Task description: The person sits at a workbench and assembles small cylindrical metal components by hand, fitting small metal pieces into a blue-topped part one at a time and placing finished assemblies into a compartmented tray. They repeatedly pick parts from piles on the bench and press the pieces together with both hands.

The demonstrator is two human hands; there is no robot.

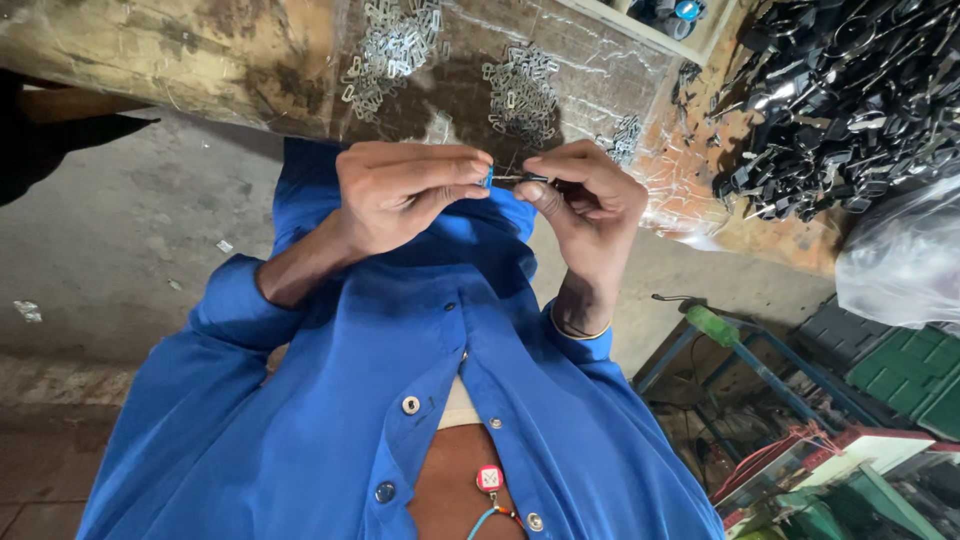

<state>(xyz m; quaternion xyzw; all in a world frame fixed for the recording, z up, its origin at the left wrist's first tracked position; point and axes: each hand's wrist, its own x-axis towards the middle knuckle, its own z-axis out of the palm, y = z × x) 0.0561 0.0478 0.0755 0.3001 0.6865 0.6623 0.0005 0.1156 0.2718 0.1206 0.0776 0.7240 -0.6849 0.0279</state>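
Blue cloth fills the lower frame: a smooth, softly creased shirt w/ round metal snap buttons, sleeves bunched at the forearms.

L to R:

Grey concrete floor far left, rough and dusty, w/ a few pale scraps on it.

Left hand is curled shut, thumb & forefinger pinched tight on a tiny bright-blue piece at the fingertips; other fingers folded in over the palm. Only a sliver of the piece shows, so its shape can't be told.

Right hand is just beside, fingertips nearly meeting the left's. Thumb & forefinger clamp a small dark metal part, thin and flat-looking; the rest of the fingers are curled. Blue piece & dark part sit touching or almost touching, betw. the two hands, held up in front of the bench edge. Thin yellow band rings the right wrist.

Behind the hands: worn bench top, stained brown/tan, under a wrinkled clear plastic sheet. On it lie loose heaps of small silver metal loops, shiny, roughly rectangular.

Upper right: big pile of black clips, glossy, tangled w/ wire handles. Below it a crumpled clear plastic bag, then a green ribbed crate & a blue metal frame.
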